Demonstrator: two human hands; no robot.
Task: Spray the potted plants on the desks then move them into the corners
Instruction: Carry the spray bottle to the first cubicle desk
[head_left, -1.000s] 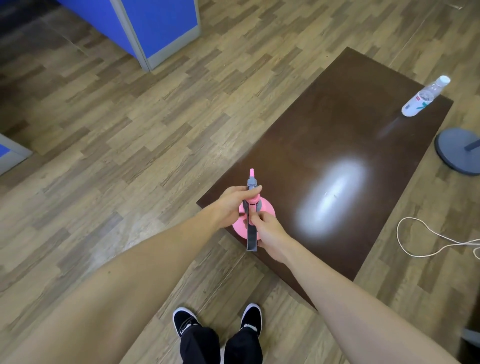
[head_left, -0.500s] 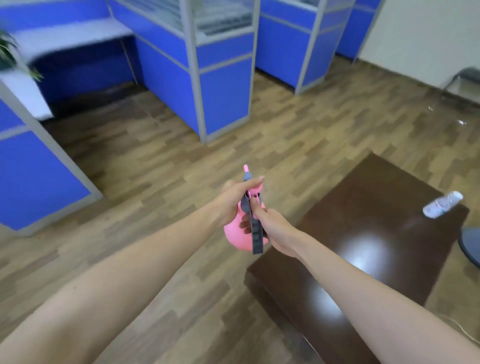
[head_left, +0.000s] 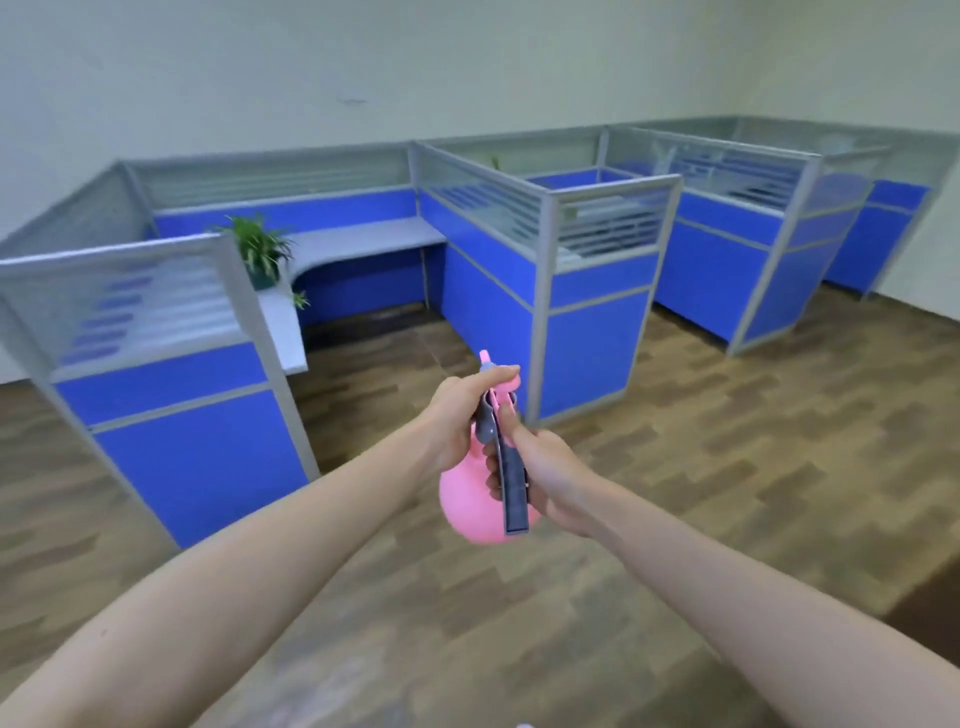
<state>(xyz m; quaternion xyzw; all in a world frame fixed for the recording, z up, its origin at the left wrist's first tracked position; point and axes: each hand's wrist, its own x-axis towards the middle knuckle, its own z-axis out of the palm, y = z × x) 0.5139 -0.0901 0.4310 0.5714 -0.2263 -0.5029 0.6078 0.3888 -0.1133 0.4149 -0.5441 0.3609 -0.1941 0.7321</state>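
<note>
The spray bottle (head_left: 465, 512) in my hands is bubblegum pink, with a dark grey handle (head_left: 511, 488) and a grey collar under its pink nozzle. The cubicle partitions (head_left: 592, 338) are bright blue, framed in pale grey, with frosted striped panels on top. The potted plant (head_left: 258, 249) is green, its desk (head_left: 358, 236) light grey. The floor (head_left: 727, 467) is brown wood-patterned planks, and the wall (head_left: 363, 67) is off-white.

Both forearms (head_left: 291, 587) are bare right up to the frame's edge, with no sleeve showing. The left hand (head_left: 457, 421) and right hand (head_left: 550, 478) are bare too, fingernails short.
</note>
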